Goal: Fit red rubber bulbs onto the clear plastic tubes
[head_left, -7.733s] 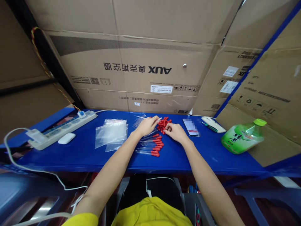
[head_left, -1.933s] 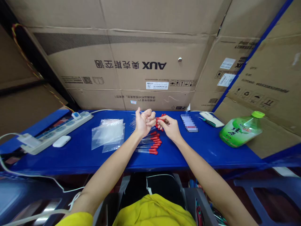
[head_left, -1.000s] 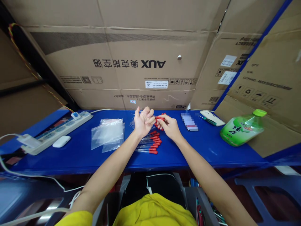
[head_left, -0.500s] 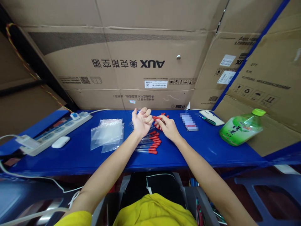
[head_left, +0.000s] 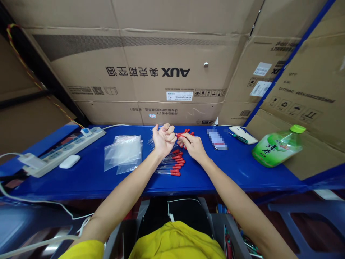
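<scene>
We see a slim red bulb (head_left: 180, 135) pinched in our right hand (head_left: 196, 146); more red bulbs (head_left: 188, 131) heap just beyond. Nearer us, clear droppers (head_left: 174, 167) lie side by side on the surface (head_left: 237, 169), their red ends pointing right.

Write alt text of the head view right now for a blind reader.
The right hand pinches a red bulb beside the curled left hand, above a blue table. Red-bulbed clear tubes lie nearby; plastic bags lie left, a green-labelled bottle right.

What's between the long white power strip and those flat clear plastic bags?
A small white rounded case lies on the blue table, in the head view.
</scene>
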A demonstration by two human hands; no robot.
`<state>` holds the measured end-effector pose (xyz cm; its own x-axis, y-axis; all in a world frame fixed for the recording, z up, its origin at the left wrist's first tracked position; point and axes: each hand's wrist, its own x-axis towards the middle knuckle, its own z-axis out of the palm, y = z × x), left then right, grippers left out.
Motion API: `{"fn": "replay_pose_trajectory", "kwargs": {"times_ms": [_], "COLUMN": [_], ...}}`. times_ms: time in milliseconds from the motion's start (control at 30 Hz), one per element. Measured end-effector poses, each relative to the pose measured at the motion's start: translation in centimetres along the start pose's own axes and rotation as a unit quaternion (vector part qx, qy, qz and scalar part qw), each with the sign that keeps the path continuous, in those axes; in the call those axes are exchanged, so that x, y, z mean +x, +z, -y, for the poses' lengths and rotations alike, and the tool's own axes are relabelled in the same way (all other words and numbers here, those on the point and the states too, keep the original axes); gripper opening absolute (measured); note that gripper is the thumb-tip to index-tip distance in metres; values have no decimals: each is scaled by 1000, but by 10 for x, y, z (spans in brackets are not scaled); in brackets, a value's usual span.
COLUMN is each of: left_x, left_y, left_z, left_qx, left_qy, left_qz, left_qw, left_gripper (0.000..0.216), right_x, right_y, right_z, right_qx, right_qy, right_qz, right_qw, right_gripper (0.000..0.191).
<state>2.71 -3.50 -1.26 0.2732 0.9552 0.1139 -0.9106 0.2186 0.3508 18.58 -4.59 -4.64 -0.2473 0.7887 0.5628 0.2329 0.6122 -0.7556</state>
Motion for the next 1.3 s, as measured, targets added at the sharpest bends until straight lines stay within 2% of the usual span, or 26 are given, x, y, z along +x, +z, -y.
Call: {"fn": "replay_pose_trajectory", "kwargs": {"times_ms": [267, 733, 933, 1300], "left_x": [-1, 0, 1, 1], "left_y": [2, -1, -5, -3], "left_z": [3, 3, 5, 8], "left_qx": [0, -6, -9, -27], "left_qy": [-3, -5, 1, -5], "left_qz": [19, 2, 24, -5], "left_qw": [1000, 1000, 1000, 1000], "left_gripper": [41, 41, 41, 41], "right_x": [-1, -1, -1, -1], "right_y": [-1, 2, 4, 4], "right_z": [3, 0, -1, 1], "right_qx": [-9, 0, 3, 2], "right_qy": [-2, -2, -11, -13], "right_qz": [-9, -9, -12, -15], "right_qw": [1000, 1000, 1000, 1000], "right_gripper": [33, 33, 32, 33]}}
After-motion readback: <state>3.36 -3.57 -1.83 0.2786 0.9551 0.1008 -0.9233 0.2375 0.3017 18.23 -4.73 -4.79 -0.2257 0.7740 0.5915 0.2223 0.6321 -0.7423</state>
